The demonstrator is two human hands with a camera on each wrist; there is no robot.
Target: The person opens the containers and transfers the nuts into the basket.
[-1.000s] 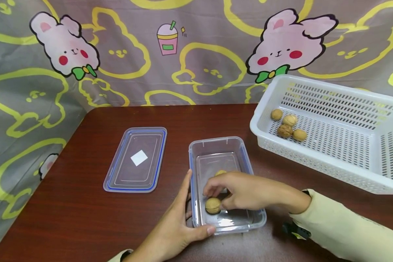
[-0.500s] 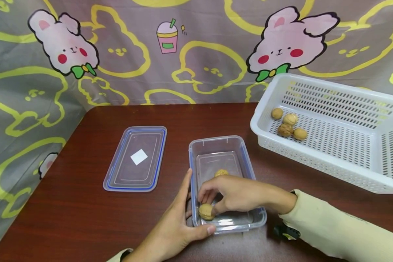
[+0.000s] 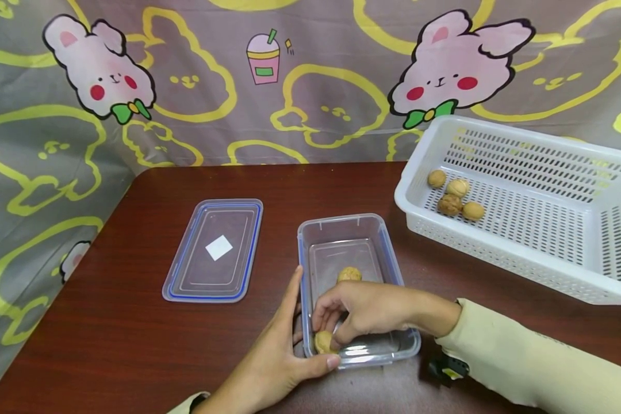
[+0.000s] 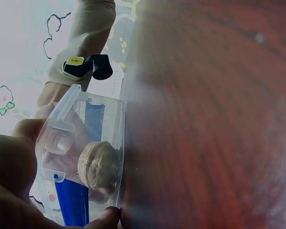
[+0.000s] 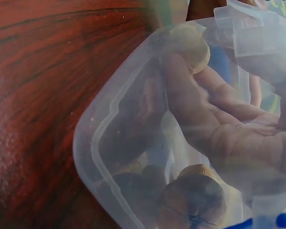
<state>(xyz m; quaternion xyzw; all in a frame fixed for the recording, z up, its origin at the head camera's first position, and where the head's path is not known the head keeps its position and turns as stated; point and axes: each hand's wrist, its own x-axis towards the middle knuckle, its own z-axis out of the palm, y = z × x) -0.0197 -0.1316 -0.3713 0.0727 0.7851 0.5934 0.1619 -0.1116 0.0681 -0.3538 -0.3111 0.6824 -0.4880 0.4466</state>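
Note:
In the head view a clear plastic food container (image 3: 335, 253) lies lengthwise before me. My left hand (image 3: 271, 359) holds its near left corner, thumb over the front wall and fingers along the left side. My right hand (image 3: 370, 307) reaches inside and holds a walnut (image 3: 323, 342) between thumb and fingers, down in that same corner. Through the clear wall the left wrist view shows this walnut (image 4: 99, 164) low in the box. A second walnut (image 3: 349, 274) lies farther back, just beyond the right knuckles. The right wrist view looks through the wall at the fingers (image 5: 190, 102) against the corner walnut (image 5: 193, 45).
A clear lid (image 3: 191, 253) with a blue seal and white label lies left of the container. At the right stands a white perforated basket (image 3: 502, 253) with several walnuts (image 3: 449, 204) at its left end. A patterned cloth (image 3: 212, 86) hangs behind the brown table (image 3: 108, 322).
The right hand has moved slightly left and toward the front, taking the walnut into the near left corner. More of the back walnut shows. The left hand has stayed put.

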